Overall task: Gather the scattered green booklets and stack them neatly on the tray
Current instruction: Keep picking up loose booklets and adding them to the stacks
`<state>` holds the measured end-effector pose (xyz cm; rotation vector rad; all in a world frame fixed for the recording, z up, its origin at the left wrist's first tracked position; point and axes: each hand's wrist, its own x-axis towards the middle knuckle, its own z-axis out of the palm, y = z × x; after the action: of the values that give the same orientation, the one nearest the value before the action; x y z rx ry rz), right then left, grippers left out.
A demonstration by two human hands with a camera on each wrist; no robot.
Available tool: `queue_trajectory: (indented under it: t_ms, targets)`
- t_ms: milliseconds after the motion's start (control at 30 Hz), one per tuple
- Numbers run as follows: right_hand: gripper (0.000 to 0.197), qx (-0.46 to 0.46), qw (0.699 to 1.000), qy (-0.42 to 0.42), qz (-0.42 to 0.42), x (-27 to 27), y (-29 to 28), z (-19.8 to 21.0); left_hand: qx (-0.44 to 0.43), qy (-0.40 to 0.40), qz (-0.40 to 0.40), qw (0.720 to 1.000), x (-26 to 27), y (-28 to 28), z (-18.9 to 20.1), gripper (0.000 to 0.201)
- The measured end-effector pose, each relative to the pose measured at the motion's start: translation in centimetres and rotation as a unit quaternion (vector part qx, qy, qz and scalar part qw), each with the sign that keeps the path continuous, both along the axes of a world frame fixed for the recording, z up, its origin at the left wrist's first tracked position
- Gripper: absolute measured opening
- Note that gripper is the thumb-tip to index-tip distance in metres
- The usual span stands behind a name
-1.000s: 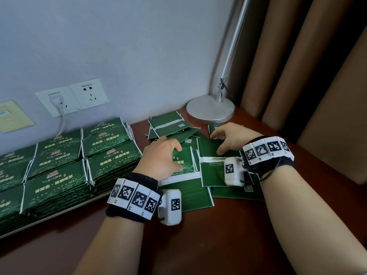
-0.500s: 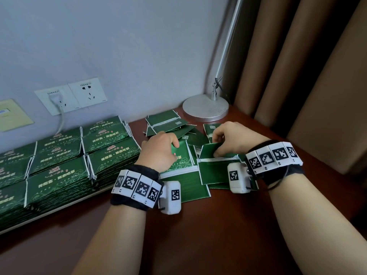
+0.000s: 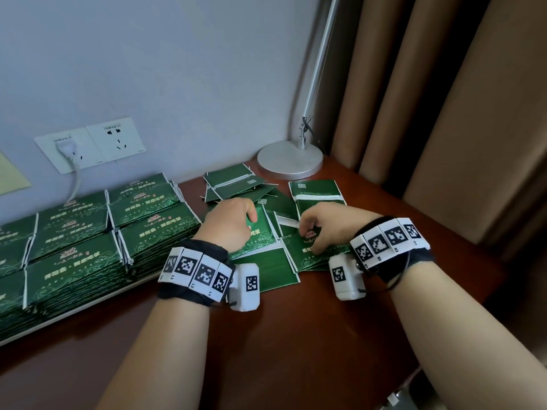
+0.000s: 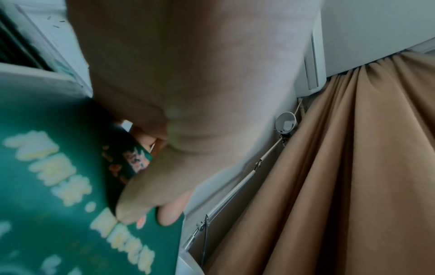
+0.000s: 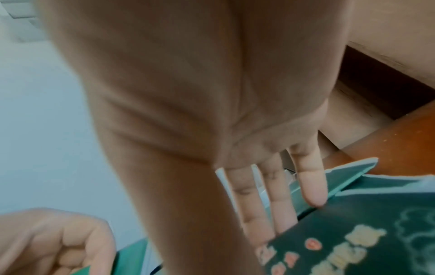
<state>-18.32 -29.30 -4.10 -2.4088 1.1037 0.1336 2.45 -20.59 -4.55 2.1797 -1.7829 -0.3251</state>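
The scattered green booklets [image 3: 268,199] lay overlapping on the wooden table [image 3: 296,335] just right of the tray [image 3: 88,303], which already bore neat stacks. They looked thin, light and limp, likely to slide on one another, so an edge pinch suited best. The left hand [image 3: 229,226] pinched one booklet [image 3: 260,232] by its far edge, thumb on top, as its wrist view showed plainly. The right hand [image 3: 325,224] held another booklet [image 3: 313,250]; its wrist view showed nearly straight fingers [image 5: 310,184] behind that cover, which the head view hid.
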Motion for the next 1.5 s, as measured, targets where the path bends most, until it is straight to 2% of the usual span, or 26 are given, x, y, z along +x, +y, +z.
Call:
queue_trajectory:
  t_ms: [67, 133, 300, 433, 567, 700, 800, 967, 1100, 1333, 1500]
  targets:
    - [0.053, -0.004, 1.000, 0.002, -0.018, 0.2, 0.1, -0.1, -0.003, 0.015, -0.001, 1.000, -0.2, 0.2, 0.4, 0.028]
    - [0.055, -0.015, 1.000, 0.011, -0.022, 0.3, 0.3, 0.1, -0.012, 0.039, -0.005, 0.999, -0.5, 0.7, 1.0, 0.029]
    - [0.022, -0.013, 1.000, -0.012, 0.004, 0.4, 0.5, 1.5, -0.058, 0.130, 0.010, 0.990, -1.2, 2.5, 2.6, 0.034]
    - [0.020, 0.003, 0.997, -0.074, 0.025, 2.5, 1.7, 4.8, -0.082, 0.151, 0.022, 0.985, 0.0, 4.8, 5.0, 0.035]
    - [0.021, -0.026, 0.991, -0.127, 0.035, 6.8, 3.3, 7.3, -0.102, 0.152, 0.065, 0.981, 3.9, 8.5, 7.6, 0.036]
    - [0.020, -0.038, 0.977, -0.201, 0.056, 13.4, 5.7, 8.9, -0.105, 0.119, 0.134, 0.978, 10.4, 13.4, 9.1, 0.038]
    - [0.018, -0.032, 0.970, -0.221, 0.099, 19.0, 7.8, 9.8, -0.097, 0.094, 0.184, 0.974, 15.6, 17.3, 9.8, 0.037]
    - [0.022, -0.021, 0.963, -0.218, 0.154, 27.6, 11.1, 9.6, -0.078, 0.072, 0.258, 0.960, 23.3, 22.3, 9.5, 0.041]
    - [0.022, -0.003, 0.965, -0.173, 0.197, 32.2, 13.1, 8.0, -0.030, 0.084, 0.280, 0.956, 25.9, 24.1, 8.4, 0.040]
    - [0.023, -0.008, 0.967, -0.103, 0.234, 35.2, 14.7, 5.4, 0.046, 0.092, 0.230, 0.968, 26.8, 24.2, 5.3, 0.043]
    - [0.024, -0.042, 0.967, -0.096, 0.231, 35.1, 15.1, 5.1, 0.076, 0.050, 0.202, 0.975, 26.8, 24.0, 4.5, 0.042]
